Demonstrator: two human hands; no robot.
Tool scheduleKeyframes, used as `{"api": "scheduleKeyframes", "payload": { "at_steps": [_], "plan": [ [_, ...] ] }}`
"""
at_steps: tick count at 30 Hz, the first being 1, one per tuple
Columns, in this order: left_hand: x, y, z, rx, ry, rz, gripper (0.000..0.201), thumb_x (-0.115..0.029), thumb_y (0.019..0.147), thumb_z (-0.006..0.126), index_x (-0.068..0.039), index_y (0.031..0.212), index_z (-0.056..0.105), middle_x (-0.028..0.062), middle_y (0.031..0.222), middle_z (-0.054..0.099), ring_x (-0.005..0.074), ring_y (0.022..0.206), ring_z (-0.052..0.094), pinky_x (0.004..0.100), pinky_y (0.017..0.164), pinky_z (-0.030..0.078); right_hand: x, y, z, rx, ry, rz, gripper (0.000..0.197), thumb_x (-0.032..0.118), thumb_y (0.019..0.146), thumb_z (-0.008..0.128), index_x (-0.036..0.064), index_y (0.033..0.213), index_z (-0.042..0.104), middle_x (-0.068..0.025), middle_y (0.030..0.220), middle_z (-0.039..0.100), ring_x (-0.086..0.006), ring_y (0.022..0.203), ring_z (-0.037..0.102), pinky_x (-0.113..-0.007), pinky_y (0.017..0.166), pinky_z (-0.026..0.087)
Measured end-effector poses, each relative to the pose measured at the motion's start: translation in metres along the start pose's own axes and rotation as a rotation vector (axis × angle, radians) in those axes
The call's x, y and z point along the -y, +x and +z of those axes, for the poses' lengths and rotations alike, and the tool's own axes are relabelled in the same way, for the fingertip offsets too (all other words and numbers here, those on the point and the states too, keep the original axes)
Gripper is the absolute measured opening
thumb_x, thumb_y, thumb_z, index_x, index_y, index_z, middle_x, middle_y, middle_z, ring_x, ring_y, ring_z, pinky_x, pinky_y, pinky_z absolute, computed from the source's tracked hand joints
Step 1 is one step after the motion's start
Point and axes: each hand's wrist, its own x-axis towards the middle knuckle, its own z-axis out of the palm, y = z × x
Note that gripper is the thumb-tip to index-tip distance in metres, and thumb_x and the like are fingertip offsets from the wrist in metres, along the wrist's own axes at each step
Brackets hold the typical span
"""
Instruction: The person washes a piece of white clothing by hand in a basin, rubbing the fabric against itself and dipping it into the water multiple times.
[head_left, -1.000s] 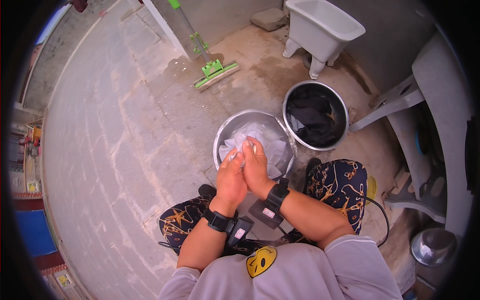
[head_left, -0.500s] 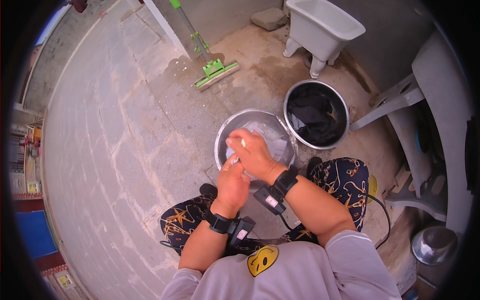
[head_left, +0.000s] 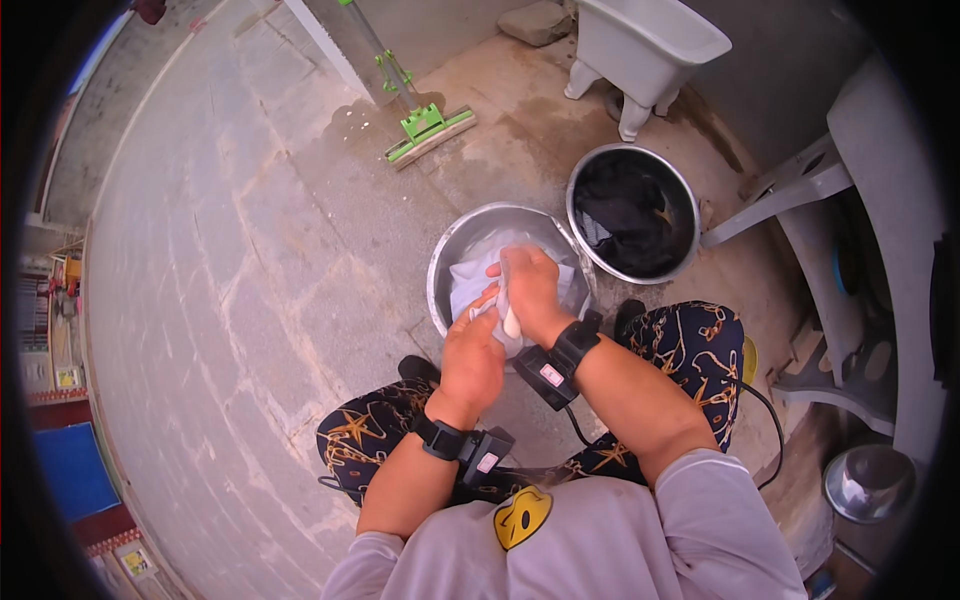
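Note:
A pale white-lilac cloth [head_left: 468, 287] lies bunched in a metal basin [head_left: 437, 290] in front of me. My right hand [head_left: 533, 293] is closed on a fold of this cloth, above the basin. Just left of it and nearer to me, my left hand [head_left: 472, 362] grips another part of the cloth with bent fingers. A small, smooth cream-coloured piece shows below my right palm; whether it is soap or a cloth end I cannot tell. Both wrists wear black straps with small boxes.
Touching the basin's right side stands a second metal basin [head_left: 690, 225] with dark cloth in it. A green mop [head_left: 425, 125] rests on the paved floor ahead. Beyond are a white footed tub [head_left: 640, 60] and a stone [head_left: 535, 22]. At right are a grey plastic chair [head_left: 880, 250] and a metal bowl [head_left: 868, 485].
My hands have moved apart, the right one shifting right and turning its palm inward. A fold of cloth now shows between them. The whole view has shifted slightly.

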Motion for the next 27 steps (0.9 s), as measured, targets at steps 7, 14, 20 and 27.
{"api": "scheduleKeyframes", "payload": {
  "at_steps": [7, 14, 20, 27],
  "plan": [
    [-0.003, -0.009, 0.03, 0.087, 0.047, 0.027, 0.046, -0.025, 0.096, 0.044, -0.005, 0.136, 0.034, 0.0091, 0.131, 0.046, 0.0223, 0.117, 0.048, 0.0376, 0.098, 0.039, 0.022, -0.005, 0.016, -0.069, 0.029, -0.073, 0.031, 0.028, 0.094, 0.041, 0.0002, 0.094, 0.054, -0.0126, 0.075, 0.059, -0.0185, 0.052, 0.057, -0.029, 0.046, 0.046],
    [-0.006, -0.002, 0.002, 0.095, -0.06, 0.005, 0.049, -0.039, 0.097, 0.034, -0.003, 0.131, 0.039, 0.0103, 0.126, 0.049, 0.0213, 0.115, 0.048, 0.0358, 0.098, 0.039, -0.027, -0.027, 0.028, -0.048, -0.377, -0.405, 0.029, 0.023, 0.092, 0.044, -0.0007, 0.106, 0.052, -0.0185, 0.101, 0.057, -0.0297, 0.093, 0.057, -0.037, 0.082, 0.046],
    [-0.009, 0.0, 0.009, 0.08, -0.065, 0.045, 0.045, -0.036, 0.097, 0.033, -0.004, 0.127, 0.043, 0.0104, 0.124, 0.049, 0.0196, 0.113, 0.049, 0.033, 0.097, 0.039, -0.006, -0.025, 0.02, 0.042, -0.376, -0.465, 0.033, 0.017, 0.092, 0.043, 0.0006, 0.12, 0.049, -0.0162, 0.116, 0.055, -0.0246, 0.109, 0.05, -0.032, 0.095, 0.038],
    [-0.025, 0.005, -0.004, 0.405, -0.25, 0.002, 0.049, -0.042, 0.096, 0.036, -0.005, 0.127, 0.044, 0.008, 0.121, 0.05, 0.0183, 0.109, 0.05, 0.0302, 0.093, 0.04, -0.026, -0.04, 0.036, 0.026, -0.343, -0.353, 0.038, 0.023, 0.093, 0.042, -0.0022, 0.121, 0.049, -0.0219, 0.12, 0.054, -0.0288, 0.108, 0.053, -0.034, 0.094, 0.04]
  ]
}}
